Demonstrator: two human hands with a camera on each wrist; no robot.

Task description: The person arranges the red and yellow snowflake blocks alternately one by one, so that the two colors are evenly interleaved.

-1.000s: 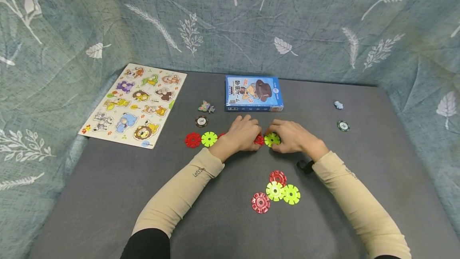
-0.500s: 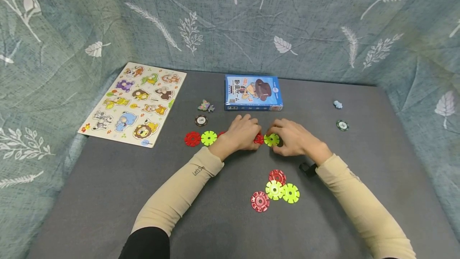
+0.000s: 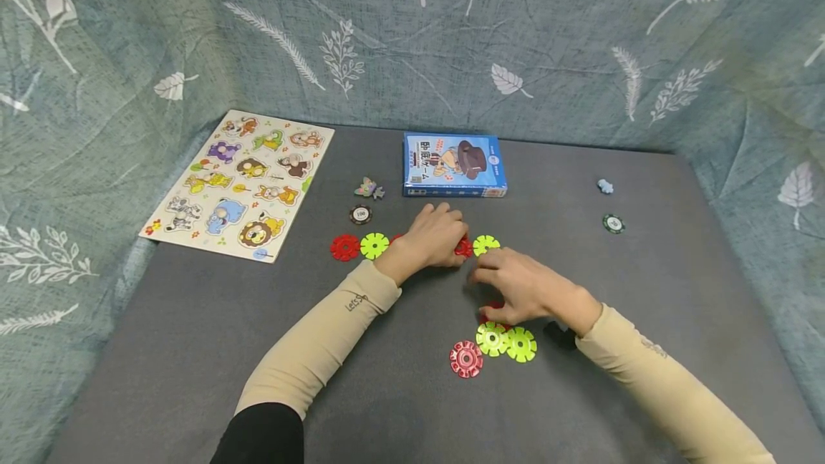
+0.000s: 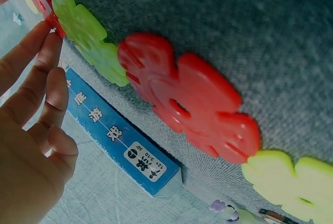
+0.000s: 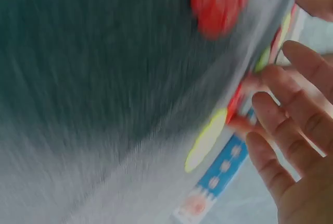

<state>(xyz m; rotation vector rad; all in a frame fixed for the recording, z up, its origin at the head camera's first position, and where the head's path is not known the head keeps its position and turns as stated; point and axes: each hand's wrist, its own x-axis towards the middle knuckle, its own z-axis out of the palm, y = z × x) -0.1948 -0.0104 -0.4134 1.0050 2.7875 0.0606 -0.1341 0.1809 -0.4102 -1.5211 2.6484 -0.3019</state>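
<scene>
A row of notched plastic interlocking discs crosses the table, alternating red and yellow-green. My left hand (image 3: 433, 236) pinches the red disc (image 3: 463, 248) near the row's right end; the left wrist view shows its fingertips on that disc's edge. The hand hides part of the row, but a green disc (image 4: 88, 36) and a red disc (image 4: 187, 99) show beneath the wrist. At the row's end lies a yellow-green disc (image 3: 485, 245), apart from my right hand (image 3: 523, 285). That hand is empty, fingers spread, partly covering a loose red disc (image 3: 491, 315).
Two yellow-green discs (image 3: 522, 344) and a red disc (image 3: 466, 359) lie nearer me. Behind stand a blue game box (image 3: 454, 165) and, left, an animal puzzle board (image 3: 238, 188). Poker chips (image 3: 361, 215) and small figurines (image 3: 605, 186) lie at both sides.
My right hand has let go of the yellow-green disc at the row's end and moved toward me, over the loose red disc. My left hand has stayed in place.
</scene>
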